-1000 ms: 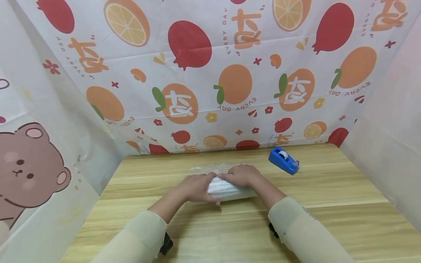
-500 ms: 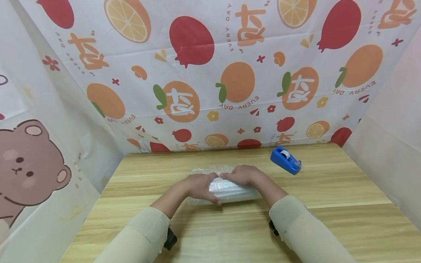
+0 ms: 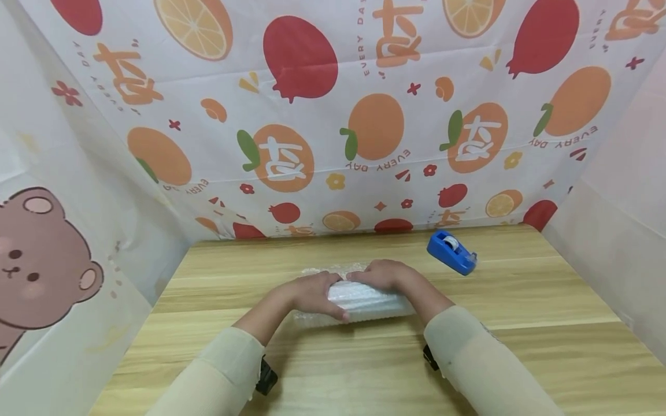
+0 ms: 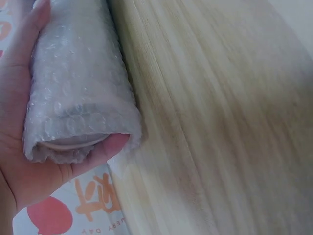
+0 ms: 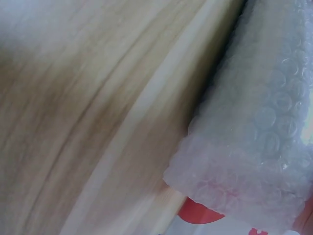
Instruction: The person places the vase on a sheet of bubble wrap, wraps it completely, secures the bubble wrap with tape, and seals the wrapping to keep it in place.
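Observation:
A roll of clear bubble wrap (image 3: 364, 300) lies crosswise on the wooden table in the head view. My left hand (image 3: 312, 293) grips its left part, with the thumb along the near side. In the left wrist view the palm cups the wrapped end (image 4: 73, 63), and one finger shows at the open mouth. A pale curved rim (image 4: 76, 143) of something inside is visible there; the rest is veiled by the wrap. My right hand (image 3: 384, 275) grips the roll from above, the two hands nearly meeting. The wrap's other end (image 5: 244, 166) sticks out in the right wrist view.
A blue tape dispenser (image 3: 451, 252) with a tape roll stands at the back right of the table (image 3: 468, 358). Behind the table hangs a fruit-print cloth (image 3: 333, 115), and a bear-print cloth (image 3: 47, 260) hangs on the left.
Both hands keep hold of the bubble wrap roll. More of its left end shows below my left hand, and its near edge sits slightly closer. The head view has shifted a little.

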Demonstrator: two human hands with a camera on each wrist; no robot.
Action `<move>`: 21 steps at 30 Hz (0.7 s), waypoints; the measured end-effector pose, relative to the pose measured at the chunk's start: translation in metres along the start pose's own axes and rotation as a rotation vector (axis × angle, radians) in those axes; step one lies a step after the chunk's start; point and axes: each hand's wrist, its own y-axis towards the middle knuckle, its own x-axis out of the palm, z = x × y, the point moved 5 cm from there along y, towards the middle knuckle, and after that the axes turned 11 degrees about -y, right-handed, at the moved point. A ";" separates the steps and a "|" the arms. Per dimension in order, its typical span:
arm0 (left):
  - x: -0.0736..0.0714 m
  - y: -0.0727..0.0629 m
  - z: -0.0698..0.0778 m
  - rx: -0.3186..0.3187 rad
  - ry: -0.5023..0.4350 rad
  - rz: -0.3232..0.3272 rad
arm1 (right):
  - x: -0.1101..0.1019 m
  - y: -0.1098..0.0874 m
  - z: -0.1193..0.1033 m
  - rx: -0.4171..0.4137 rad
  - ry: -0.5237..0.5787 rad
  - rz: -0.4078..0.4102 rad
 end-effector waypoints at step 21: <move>0.018 -0.002 0.048 0.172 0.408 0.241 | -0.003 0.000 0.002 0.007 0.080 0.010</move>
